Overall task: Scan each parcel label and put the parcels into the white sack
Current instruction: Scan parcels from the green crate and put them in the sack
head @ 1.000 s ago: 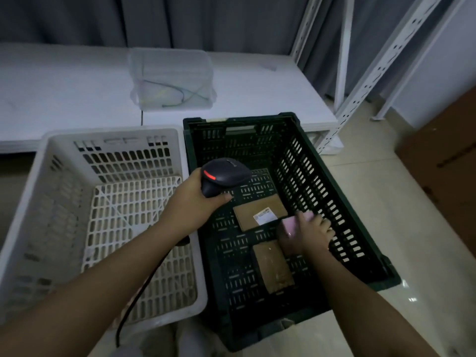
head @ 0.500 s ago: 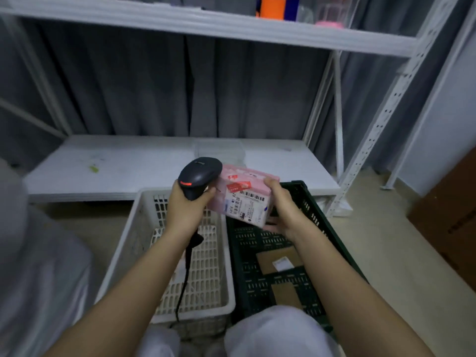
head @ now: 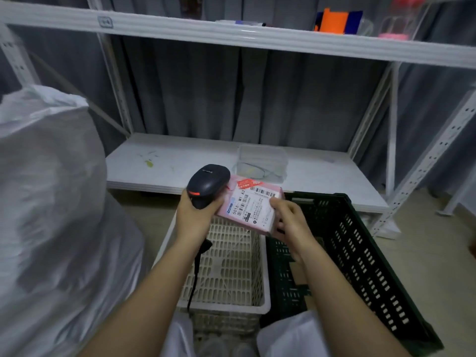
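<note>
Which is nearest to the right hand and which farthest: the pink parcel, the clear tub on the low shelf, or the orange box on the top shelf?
Measured from the right hand:
1. Pink parcel, held in that hand.
2. Clear tub, just behind, on the low shelf.
3. Orange box, high up on the top shelf.

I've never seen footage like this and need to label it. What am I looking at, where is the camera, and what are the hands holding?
This is one view from a camera worn on a person's head, looking down at their own bare arms. The left hand grips a dark handheld barcode scanner, its cable hanging down. The right hand holds a pink parcel, its printed label facing up beside the scanner. Below stand a white crate and a dark green crate. The big white sack at the left is where parcels go.
</note>
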The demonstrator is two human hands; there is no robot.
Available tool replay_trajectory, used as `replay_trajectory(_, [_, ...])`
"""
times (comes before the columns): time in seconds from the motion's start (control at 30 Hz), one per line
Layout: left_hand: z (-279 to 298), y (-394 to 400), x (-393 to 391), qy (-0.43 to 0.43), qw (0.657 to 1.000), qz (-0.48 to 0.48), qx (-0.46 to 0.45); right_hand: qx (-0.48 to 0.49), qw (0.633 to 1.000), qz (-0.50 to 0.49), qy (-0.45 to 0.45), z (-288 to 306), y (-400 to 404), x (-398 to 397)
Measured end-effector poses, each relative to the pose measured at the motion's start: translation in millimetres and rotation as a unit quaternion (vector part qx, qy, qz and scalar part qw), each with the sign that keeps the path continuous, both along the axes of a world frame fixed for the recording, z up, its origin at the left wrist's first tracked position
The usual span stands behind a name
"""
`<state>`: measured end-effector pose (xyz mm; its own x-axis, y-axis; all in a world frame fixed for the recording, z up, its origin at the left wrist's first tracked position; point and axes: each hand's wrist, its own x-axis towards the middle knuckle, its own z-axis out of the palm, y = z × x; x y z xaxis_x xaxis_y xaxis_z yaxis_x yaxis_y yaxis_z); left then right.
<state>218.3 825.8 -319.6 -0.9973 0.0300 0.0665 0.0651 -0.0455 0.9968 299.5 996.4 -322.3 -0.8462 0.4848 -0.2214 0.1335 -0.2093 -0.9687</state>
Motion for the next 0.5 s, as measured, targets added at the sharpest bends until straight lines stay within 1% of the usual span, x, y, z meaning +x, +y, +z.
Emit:
replay_trajectory(0.1, [-2.6, 4.9, -1.0, 0.003, 0.999, 0.034, 0.019, -0.044, 0.997, -0.053, 0.035, -4.1, -3.1, -8.8])
replay_trajectory(0.17, [-2.5, 10.9, 0.6, 0.000, 0.999, 0.028, 0.033, -0.095, 0.994, -0.027, 0.052, -6.4, -10.0, -15.1])
replay_trajectory(0.27, [0.8, 17.1, 4.5, -0.002, 0.998, -0.001, 0.064, -0.133, 0.990, 0.035, 0.044, -11.1, -20.8, -21.6])
replay_trajectory(0.3, [2.1, 17.0, 4.9, -0.003, 0.997, -0.003, 0.073, -0.133, 0.989, 0.041, 0.039, -12.8, -21.8, -23.5])
replay_trajectory(0.4, [3.0, 12.5, 3.1, -0.005, 0.996, -0.009, 0.093, -0.081, 0.995, 0.051, 0.008, -14.9, -17.9, -26.7])
replay_trajectory(0.5, [3.2, 5.9, -2.0, -0.001, 0.998, -0.018, 0.061, -0.033, 0.996, 0.074, -0.038, -14.9, -12.3, -25.5])
